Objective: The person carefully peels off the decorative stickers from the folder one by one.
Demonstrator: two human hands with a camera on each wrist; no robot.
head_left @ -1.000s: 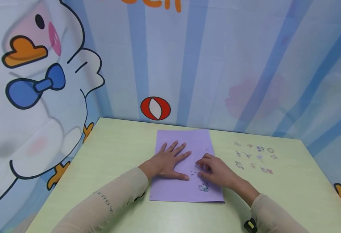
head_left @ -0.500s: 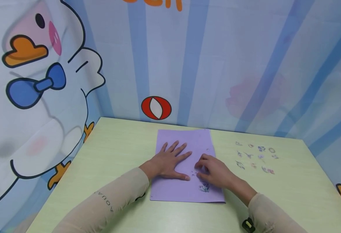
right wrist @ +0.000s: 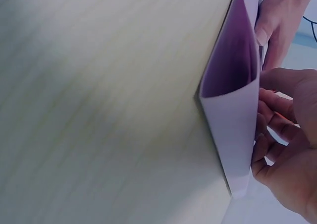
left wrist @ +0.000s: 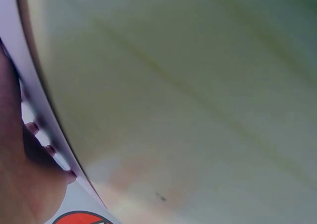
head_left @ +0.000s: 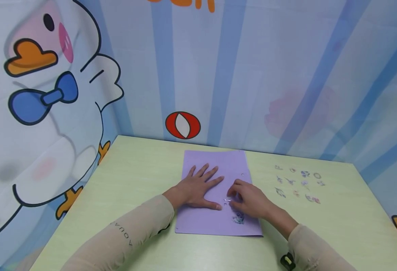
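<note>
A purple folder [head_left: 203, 222] lies on the table, bearing a dark patterned sticker [head_left: 238, 218] low on its right half. My left hand [head_left: 196, 188] lies flat on its left half, fingers spread. Over the right half, my right hand [head_left: 249, 197] has its fingers curled, with thumb and index tips a little apart. A small shiny clear piece [head_left: 227, 200] shows right at these fingertips; I cannot tell whether they pinch it. In the right wrist view, the curled fingers [right wrist: 262, 152] are against the folder's face, and its lower edge gapes.
Several small clear stickers [head_left: 305, 174] lie in rows on the pale table [head_left: 144, 158], right of the folder. A tiny round dot [head_left: 242, 174] sits near the folder's upper right edge. Behind the table hangs a blue striped cloth [head_left: 198, 75] with cartoon prints.
The right hand's fingers shift slightly over the same spot, and a brighter glint now shows beside its fingertips. My left hand stays put.
</note>
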